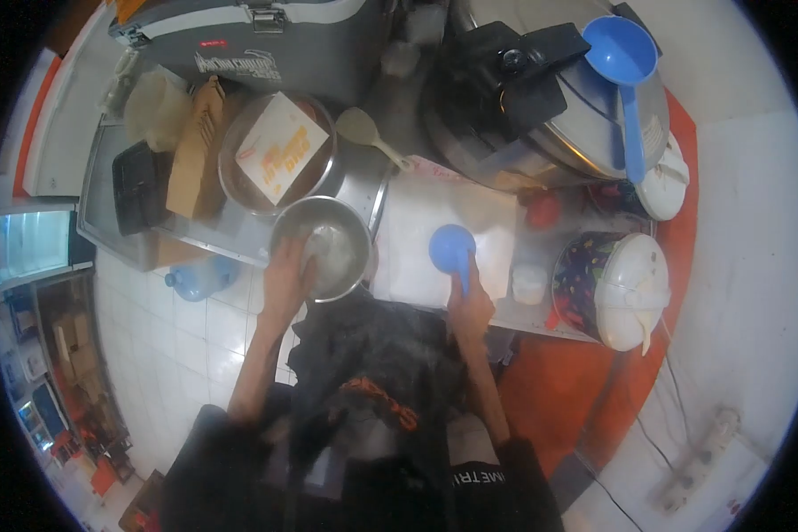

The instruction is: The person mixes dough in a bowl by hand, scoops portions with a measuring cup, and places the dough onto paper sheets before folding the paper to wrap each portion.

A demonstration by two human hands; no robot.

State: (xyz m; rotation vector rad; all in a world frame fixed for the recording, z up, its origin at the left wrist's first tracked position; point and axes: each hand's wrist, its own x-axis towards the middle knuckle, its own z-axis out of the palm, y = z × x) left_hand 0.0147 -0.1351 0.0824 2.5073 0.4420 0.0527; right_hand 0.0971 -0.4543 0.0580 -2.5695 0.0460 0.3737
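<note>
A round metal bowl (344, 232) stands left of centre, tilted a little, and my left hand (290, 270) is at its left side with the fingers over the rim and inside. What the fingertips touch within is hazy. My right hand (471, 306) is closed round the handle of a small blue scoop (452, 247), which is over a white sheet (408, 213) on the worktop. A pale rice paddle (357, 127) lies behind the bowl. Beside it at the back left is a larger basin (232, 182) with a printed white card (281, 149) on top.
A large metal pot (585, 133) with a blue ladle (621, 53) on its lid stands back right. Nearby are a patterned bucket (576, 275), a white cup (529, 285) and a red object (542, 212). A grey cooler (266, 66) and cardboard box (195, 160) are back left.
</note>
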